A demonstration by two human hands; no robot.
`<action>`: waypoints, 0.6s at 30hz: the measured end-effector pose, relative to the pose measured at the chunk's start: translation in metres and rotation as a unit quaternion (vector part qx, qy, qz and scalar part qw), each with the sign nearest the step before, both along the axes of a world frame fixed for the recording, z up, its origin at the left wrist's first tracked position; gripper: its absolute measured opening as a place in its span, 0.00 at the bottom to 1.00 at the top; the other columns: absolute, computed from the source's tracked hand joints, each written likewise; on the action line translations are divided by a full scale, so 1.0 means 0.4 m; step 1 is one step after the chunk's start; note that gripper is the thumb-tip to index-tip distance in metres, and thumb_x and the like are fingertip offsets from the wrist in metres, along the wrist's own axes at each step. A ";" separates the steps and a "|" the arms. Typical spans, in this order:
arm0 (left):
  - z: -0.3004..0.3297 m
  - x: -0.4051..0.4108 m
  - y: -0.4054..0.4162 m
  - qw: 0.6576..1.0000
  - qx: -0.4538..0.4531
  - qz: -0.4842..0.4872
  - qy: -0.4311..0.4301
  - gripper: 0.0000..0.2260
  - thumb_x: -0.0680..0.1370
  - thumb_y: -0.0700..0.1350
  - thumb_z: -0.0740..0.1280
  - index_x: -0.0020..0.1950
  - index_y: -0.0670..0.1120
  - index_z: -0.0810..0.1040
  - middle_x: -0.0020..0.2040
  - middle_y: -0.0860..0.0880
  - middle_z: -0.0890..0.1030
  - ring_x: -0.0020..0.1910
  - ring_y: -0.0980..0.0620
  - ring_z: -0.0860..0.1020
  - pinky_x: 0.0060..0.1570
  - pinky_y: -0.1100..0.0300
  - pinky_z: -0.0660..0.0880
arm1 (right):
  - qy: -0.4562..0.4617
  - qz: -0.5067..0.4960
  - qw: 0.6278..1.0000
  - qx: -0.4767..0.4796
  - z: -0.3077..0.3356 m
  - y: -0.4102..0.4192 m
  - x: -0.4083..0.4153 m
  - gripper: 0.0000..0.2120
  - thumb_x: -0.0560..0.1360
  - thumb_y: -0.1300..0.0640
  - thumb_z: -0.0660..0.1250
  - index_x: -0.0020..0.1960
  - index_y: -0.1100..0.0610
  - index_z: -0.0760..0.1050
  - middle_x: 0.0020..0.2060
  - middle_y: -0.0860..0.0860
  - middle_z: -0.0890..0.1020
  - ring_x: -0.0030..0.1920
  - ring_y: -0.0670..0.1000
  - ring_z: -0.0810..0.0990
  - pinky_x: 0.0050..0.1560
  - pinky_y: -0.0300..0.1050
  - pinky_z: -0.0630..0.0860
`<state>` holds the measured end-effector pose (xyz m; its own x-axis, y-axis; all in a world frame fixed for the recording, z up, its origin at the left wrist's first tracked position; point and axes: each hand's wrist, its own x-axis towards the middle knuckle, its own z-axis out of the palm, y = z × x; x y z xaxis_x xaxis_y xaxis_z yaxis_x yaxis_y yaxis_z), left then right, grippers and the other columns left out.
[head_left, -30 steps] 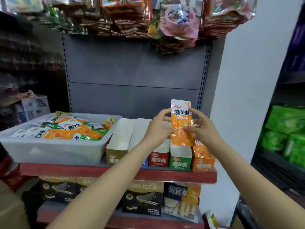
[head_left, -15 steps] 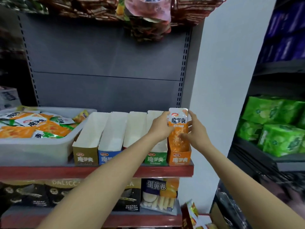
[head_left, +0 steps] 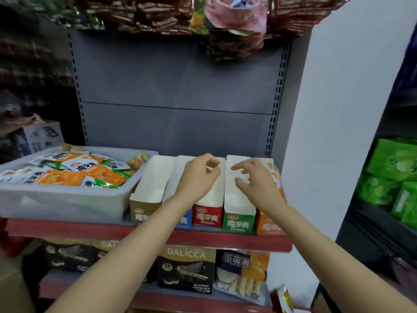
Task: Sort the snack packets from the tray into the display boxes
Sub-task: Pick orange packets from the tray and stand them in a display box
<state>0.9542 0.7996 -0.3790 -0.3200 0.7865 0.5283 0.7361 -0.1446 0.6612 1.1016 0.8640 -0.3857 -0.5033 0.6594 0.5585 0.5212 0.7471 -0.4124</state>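
Observation:
A translucent plastic tray (head_left: 67,204) on the red shelf holds several orange and green snack packets (head_left: 61,177). To its right stand display boxes in a row: tan (head_left: 144,213), blue (head_left: 185,220), red (head_left: 207,216), green (head_left: 239,222) and orange (head_left: 269,225). An orange packet (head_left: 272,168) stands in the orange box, mostly hidden by my right hand (head_left: 257,184). My right hand hovers over the green and orange boxes with fingers spread, holding nothing. My left hand (head_left: 199,177) hovers over the blue and red boxes, fingers loosely curled, empty.
A grey shelf back panel (head_left: 176,86) rises behind the boxes, and hanging snack bags (head_left: 232,21) crowd the top. A white wall (head_left: 338,132) stands right of the shelf. Boxed wafers (head_left: 187,269) fill the lower shelf; green packs (head_left: 392,177) sit far right.
Both hands lowered the orange packet into the orange box, then let go and drew back to the left above the boxes.

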 end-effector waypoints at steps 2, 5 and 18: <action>0.010 -0.076 -0.058 1.000 0.014 0.015 -0.013 0.05 0.78 0.45 0.63 0.52 0.50 0.78 0.46 0.53 0.81 0.42 0.58 0.79 0.37 0.68 0.72 | -0.020 0.050 0.999 -0.002 0.007 -0.033 -0.084 0.13 0.75 0.60 0.65 0.59 0.53 0.76 0.54 0.48 0.70 0.55 0.48 0.74 0.55 0.37 0.69; 0.024 -0.203 -0.150 0.998 0.014 0.060 -0.018 0.04 0.78 0.42 0.63 0.49 0.49 0.77 0.40 0.53 0.82 0.37 0.58 0.80 0.33 0.69 0.70 | -0.034 0.109 0.994 0.000 0.013 -0.083 -0.228 0.12 0.75 0.59 0.65 0.58 0.53 0.77 0.56 0.50 0.71 0.58 0.48 0.71 0.54 0.34 0.65; 0.004 -0.721 -0.367 0.947 -0.177 0.267 -0.012 0.21 0.74 0.46 0.69 0.65 0.44 0.73 0.65 0.44 0.75 0.63 0.46 0.73 0.60 0.57 0.68 | -0.140 0.220 0.958 -0.117 0.020 -0.242 -0.791 0.24 0.76 0.58 0.64 0.71 0.60 0.66 0.67 0.59 0.72 0.66 0.57 0.70 0.62 0.44 0.65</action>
<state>0.6656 0.6529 -0.3774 -0.7303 0.6363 0.2485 0.6260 0.4776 0.6165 0.7850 0.7673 -0.3778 -0.8695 0.4403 0.2238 0.2924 0.8241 -0.4852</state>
